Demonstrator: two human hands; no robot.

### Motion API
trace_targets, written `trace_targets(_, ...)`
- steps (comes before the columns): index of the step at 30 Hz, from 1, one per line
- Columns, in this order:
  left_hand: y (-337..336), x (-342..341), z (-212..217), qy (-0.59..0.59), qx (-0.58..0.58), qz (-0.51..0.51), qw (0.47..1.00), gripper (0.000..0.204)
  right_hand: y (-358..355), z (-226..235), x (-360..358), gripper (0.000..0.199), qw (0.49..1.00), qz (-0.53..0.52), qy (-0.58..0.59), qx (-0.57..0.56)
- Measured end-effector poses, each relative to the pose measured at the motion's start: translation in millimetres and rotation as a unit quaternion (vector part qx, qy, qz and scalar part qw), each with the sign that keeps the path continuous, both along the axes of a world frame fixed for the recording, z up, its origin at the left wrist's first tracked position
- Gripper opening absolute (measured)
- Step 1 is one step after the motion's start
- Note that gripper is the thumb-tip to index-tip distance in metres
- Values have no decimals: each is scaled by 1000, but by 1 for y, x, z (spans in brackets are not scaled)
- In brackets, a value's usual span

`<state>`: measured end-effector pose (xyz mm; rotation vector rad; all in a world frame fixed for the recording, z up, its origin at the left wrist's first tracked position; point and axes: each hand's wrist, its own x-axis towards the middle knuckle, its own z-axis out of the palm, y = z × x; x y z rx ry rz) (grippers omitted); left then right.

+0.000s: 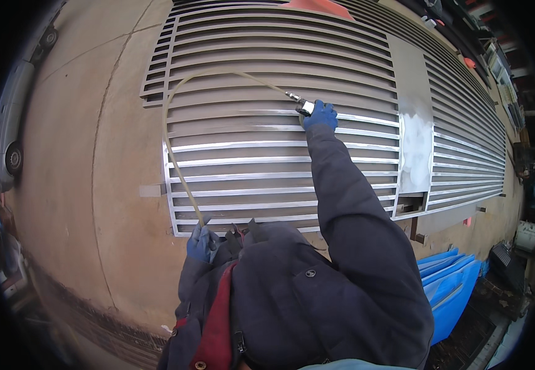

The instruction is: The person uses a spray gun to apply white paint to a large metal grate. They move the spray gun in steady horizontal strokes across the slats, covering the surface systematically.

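gripping a metal spray gun [305, 106], right hand [320, 115] fingers clamped; left hand [200, 243] (blue-gloved) pinches curved hose [172, 154] over slatted steel grille [249, 160].

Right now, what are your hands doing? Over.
Right hand in blue glove, shut on spray tool against the metal grille. Left hand shut on hose near chest. Nothing in the way.
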<state>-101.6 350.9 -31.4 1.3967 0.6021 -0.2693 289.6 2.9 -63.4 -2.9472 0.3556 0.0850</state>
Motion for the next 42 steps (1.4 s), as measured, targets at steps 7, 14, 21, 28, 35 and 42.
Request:
trace_targets(7, 7, -7, -2, 16, -20, 48, 999, 44, 114, -15, -23, 65, 972, 232, 39, 24)
trace_targets(14, 6, -7, -2, 34, -28, 33, 998, 45, 58, -21, -6, 67, 977, 206, -9, 58)
trace_targets(21, 0, -2, 5, 41, -67, 18, 997, 44, -30, 0, 20, 59, 1000, -14, -15, -8)
trace_targets(28, 7, 2, 0, 24, -27, 41, 998, 42, 62, -17, -10, 61, 995, 97, -35, 16)
trace_targets(35, 12, 4, -4, 11, -19, 65, 998, 40, 106, -17, -23, 67, 972, 231, 28, 16)
trace_targets(42, 4, 0, 3, 51, -46, 53, 996, 38, 12, 0, 10, 56, 996, 88, 10, 14)
